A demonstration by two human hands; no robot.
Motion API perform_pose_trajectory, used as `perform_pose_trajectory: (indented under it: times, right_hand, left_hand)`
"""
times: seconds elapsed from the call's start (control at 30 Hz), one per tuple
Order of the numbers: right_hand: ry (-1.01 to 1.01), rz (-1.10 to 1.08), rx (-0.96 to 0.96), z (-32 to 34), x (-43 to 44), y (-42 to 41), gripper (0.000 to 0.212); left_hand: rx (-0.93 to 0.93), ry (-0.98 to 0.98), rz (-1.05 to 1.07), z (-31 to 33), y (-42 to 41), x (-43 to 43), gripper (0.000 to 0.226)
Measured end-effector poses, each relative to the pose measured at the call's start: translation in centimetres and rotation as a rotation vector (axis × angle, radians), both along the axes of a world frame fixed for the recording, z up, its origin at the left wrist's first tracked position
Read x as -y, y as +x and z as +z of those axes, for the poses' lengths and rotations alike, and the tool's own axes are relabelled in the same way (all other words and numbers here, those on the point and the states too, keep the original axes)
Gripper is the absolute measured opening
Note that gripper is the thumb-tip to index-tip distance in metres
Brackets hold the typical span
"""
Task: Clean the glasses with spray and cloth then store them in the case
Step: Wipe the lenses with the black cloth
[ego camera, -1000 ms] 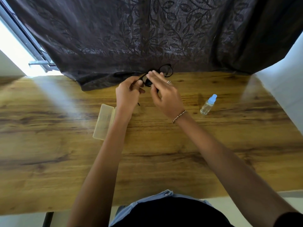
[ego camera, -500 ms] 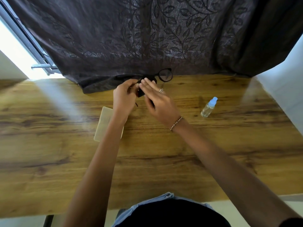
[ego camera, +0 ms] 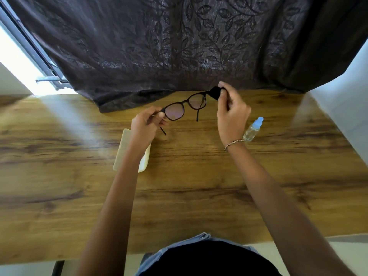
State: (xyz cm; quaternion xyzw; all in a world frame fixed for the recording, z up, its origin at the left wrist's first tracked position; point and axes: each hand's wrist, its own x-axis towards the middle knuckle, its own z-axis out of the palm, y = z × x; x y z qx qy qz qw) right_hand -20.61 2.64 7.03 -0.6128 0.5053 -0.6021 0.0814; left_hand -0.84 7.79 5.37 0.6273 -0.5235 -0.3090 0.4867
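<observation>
Black-framed glasses (ego camera: pixel 185 107) hang in the air above the far part of the wooden table (ego camera: pixel 199 186), lenses facing me, temples unfolded. My left hand (ego camera: pixel 146 127) pinches the frame's left corner. My right hand (ego camera: pixel 232 114) pinches a small black cloth (ego camera: pixel 215 92) around the frame's right corner. A pale yellow case (ego camera: pixel 121 152) lies on the table beneath my left wrist, partly hidden by it. A small clear spray bottle (ego camera: pixel 253 129) with a light blue cap stands just right of my right wrist.
A dark leaf-patterned curtain (ego camera: pixel 179 46) hangs along the table's far edge and drapes onto it. A bright window frame (ego camera: pixel 39 62) is at the far left, a white wall (ego camera: pixel 342 108) at the right. The table's front edge is by my body.
My hands were together over the left lens; now they are apart. The right hand slid with the cloth to the frame's right corner, and the whole glasses show.
</observation>
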Motion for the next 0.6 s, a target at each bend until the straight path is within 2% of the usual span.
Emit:
perform_pose_trajectory:
  times: [0.13, 0.23, 0.47, 0.6]
  right_hand:
    - [-0.057, 0.158, -0.303, -1.7, -1.1, 0.8, 0.024]
    - [-0.089, 0.198, -0.487, -3.2, -1.8, 0.9, 0.027]
    - [-0.181, 0.153, -0.721, -4.7, -1.1, 0.0, 0.038]
    - [-0.289, 0.064, -0.758, -4.1, 0.1, -0.5, 0.029]
  left_hand:
    - [-0.038, 0.019, -0.033, 0.1, -0.8, 0.1, 0.022]
    - [-0.057, 0.028, -0.036, 0.2, -0.9, 0.2, 0.022]
    - [-0.095, 0.095, -0.092, -0.2, 0.0, 0.1, 0.023]
    - [-0.104, 0.115, -0.190, 0.4, 0.2, -0.1, 0.018]
